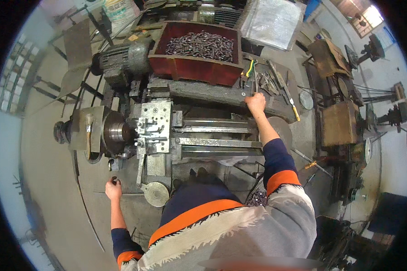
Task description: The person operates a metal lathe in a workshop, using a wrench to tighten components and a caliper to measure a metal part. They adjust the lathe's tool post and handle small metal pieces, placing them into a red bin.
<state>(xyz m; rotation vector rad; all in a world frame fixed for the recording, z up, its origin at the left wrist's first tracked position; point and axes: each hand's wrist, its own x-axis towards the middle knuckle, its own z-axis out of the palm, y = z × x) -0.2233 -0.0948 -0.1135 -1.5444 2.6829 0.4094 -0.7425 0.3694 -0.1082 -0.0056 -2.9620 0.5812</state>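
My left hand (113, 189) is closed at the lathe's front left, below the chuck (118, 132). A small dark piece (115, 180) shows between its thumb and fingers; its exact kind is too small to tell. My right hand (256, 104) reaches over the far right of the lathe bed (217, 142) to the edge of the tool-strewn top. Its fingers look closed, beside the lower end of a thin long tool (254, 77); what they grip is hidden. Between the hands sits the lathe's tool post and carriage (156, 122).
Behind the bed stands a red bin (190, 68) heaped with small dark metal cylinders (201, 45). An electric motor (124, 61) is at its left. A brush (89, 131) lies on the headstock cover. A yellow-handled file (295, 110) and a round handwheel (156, 194) are nearby.
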